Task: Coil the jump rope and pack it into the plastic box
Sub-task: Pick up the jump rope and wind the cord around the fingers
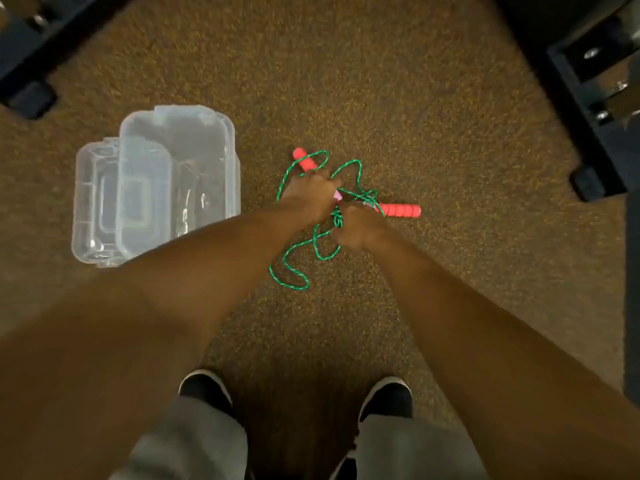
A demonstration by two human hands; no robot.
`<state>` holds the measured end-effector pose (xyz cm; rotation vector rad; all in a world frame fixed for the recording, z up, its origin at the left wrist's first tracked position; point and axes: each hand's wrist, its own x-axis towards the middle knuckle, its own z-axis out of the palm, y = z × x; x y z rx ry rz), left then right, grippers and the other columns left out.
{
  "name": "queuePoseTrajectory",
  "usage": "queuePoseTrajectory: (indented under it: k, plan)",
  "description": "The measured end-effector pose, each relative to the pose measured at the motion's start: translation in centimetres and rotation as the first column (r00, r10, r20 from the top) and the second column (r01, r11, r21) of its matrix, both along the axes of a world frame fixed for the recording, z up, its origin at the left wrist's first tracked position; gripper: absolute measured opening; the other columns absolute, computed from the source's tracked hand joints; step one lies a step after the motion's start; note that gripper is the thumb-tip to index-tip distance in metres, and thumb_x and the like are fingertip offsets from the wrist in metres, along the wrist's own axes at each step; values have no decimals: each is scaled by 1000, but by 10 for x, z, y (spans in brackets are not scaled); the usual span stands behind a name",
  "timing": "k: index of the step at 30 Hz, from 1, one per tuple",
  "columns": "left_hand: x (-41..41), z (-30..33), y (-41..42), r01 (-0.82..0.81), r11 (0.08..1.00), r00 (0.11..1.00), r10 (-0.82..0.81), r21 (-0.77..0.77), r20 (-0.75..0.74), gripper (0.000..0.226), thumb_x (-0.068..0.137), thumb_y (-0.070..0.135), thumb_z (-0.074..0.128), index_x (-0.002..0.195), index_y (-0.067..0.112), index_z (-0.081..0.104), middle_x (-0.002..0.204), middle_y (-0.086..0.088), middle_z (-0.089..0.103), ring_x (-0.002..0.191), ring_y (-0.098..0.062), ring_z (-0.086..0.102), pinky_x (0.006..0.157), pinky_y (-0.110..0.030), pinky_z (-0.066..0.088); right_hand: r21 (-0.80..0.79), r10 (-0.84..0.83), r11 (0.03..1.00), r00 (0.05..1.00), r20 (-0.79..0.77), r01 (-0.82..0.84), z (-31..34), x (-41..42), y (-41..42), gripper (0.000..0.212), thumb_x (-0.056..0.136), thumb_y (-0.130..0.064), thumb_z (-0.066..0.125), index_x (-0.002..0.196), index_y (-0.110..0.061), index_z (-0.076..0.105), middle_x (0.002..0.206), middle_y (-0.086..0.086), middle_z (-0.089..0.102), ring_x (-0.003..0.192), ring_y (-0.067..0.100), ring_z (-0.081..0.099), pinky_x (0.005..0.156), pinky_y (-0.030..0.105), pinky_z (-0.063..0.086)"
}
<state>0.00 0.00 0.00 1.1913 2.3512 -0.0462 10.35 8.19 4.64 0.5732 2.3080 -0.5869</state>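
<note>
We look down at a brown carpet [398, 109] where a clear plastic box [180, 174] stands to our left, with its transparent lid [91, 202] lying partly under or against its left side; we cannot tell which. Through the open top of the box we see only its own walls and the carpet colour behind them, and no part of the rope lies in it. The jump rope [294, 275] is on the floor to the right of the box, apart from it, just ahead of our two dark shoes [388, 396] and grey trouser legs [194, 441]. Its green cord is a loose tangle: loops rise around our hands and a longer slack curl trails toward us and to the left. One red handle [304, 160] sticks out beyond our left hand [311, 195], its long axis slanting up and to the left, away from us. The other red handle [401, 210] lies nearly level, pointing to the right past our right hand [353, 230]. Our left hand is curled over the near end of the first handle and the cord there, and a pale pink end piece shows at its knuckles. Our right hand is closed in a fist on the bunched cord close to the inner end of the second handle. The two hands nearly touch. Dark metal frames [595, 98] stand at the upper corners.
</note>
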Motion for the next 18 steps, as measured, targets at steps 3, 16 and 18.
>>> queuePoseTrajectory:
  k: [3,16,18]
  plan:
    - [5,-18,16,132,987,985,-142,-97,-102,40,94,24,60,134,21,58,138,-10,56,130,-37,52,100,-50,46,6,-16,1000,1000,-1,16,-14,0,5,53,96,-34,59,143,-10,50,139,16,59,126,38,60,102,47,53]
    - [-3,-33,4,276,942,919,-317,-192,-233,44,97,33,59,138,23,50,142,-9,51,133,-35,45,106,-48,37,-23,-44,999,996,-71,43,-17,22,24,53,96,-36,59,143,-13,47,147,14,52,137,37,50,108,49,48]
    - [-2,-21,-2,292,955,952,-295,-44,-77,42,96,38,61,131,17,49,132,-9,62,125,-34,57,103,-48,42,-36,-92,995,987,-128,88,-5,23,24,47,97,-32,60,139,-14,49,139,14,57,130,38,56,102,47,52]
